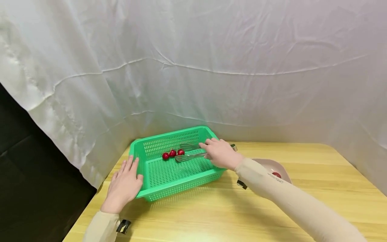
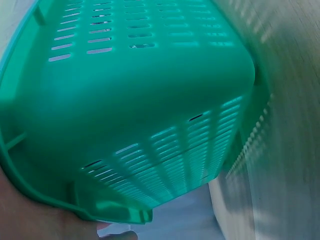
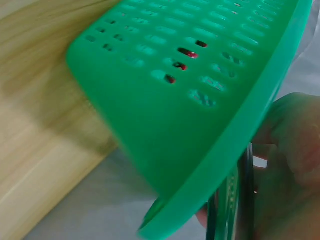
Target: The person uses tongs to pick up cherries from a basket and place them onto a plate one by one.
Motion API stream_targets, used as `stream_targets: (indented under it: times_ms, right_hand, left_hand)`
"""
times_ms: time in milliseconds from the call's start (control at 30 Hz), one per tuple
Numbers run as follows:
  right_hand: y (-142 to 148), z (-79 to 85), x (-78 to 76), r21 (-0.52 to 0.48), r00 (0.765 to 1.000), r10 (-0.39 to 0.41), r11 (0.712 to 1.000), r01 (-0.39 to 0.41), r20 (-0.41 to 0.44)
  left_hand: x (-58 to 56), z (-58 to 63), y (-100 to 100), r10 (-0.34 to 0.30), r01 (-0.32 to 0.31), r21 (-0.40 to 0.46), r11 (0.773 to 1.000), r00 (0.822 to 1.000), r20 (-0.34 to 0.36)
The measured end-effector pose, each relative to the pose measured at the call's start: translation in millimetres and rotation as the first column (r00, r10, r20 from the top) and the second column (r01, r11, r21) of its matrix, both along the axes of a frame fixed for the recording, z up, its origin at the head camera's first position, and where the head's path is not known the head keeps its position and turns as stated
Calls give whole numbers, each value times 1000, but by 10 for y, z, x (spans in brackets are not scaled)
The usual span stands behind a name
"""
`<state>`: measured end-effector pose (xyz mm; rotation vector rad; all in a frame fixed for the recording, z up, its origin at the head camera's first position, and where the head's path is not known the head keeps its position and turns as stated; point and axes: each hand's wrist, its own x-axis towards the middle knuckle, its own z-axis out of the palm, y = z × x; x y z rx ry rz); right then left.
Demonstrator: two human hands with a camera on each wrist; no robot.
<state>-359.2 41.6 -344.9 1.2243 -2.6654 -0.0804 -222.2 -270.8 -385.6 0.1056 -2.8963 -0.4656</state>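
Observation:
A green plastic basket (image 1: 181, 186) with slotted walls stands on the table. Inside it, three shiny red cherries (image 1: 172, 153) lie in a row near the far side. My right hand (image 1: 222, 154) grips metal tongs (image 1: 193, 155) over the basket's right end, their two slotted heads spread apart close to the cherries. Between those heads I see nothing pinched. My left hand (image 1: 125, 183) rests on the basket's left rim with its fingers straight. The right wrist view shows red cherries (image 3: 187, 52) through the slots, with the tongs (image 3: 245, 195) beside the rim.
To the right, partly behind my right forearm, is a pale pinkish plate (image 1: 284, 169) with a red fruit (image 1: 276, 174) on it. The wooden table (image 1: 187, 222) meets a white cloth backdrop (image 1: 211, 94) at the back. Dark material hangs at the left.

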Motion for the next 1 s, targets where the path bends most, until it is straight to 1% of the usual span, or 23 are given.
stream_targets:
  times_ms: [167, 367, 533, 733, 1000]
  right_hand:
    - [-133, -45, -39, 29, 1000, 5, 1000, -6, 28]
    - [-278, -127, -110, 46, 1000, -2, 999, 1, 18]
    - [-364, -125, -117, 59, 998, -19, 998, 16, 53]
    - [-464, -108, -122, 85, 998, -32, 996, 27, 59]
    - [-566, -120, -104, 81, 989, -35, 996, 23, 141]
  left_hand:
    - [-9, 14, -9, -3, 3, -10, 1000, 1000, 0]
    - [0, 24, 0, -4, 4, -20, 1000, 1000, 6]
    - [22, 25, 19, -4, 5, -19, 1000, 1000, 17]
    - [24, 31, 13, -1, 1, -23, 1000, 1000, 7]
    - [41, 31, 8, 2, -2, -19, 1000, 1000, 10]
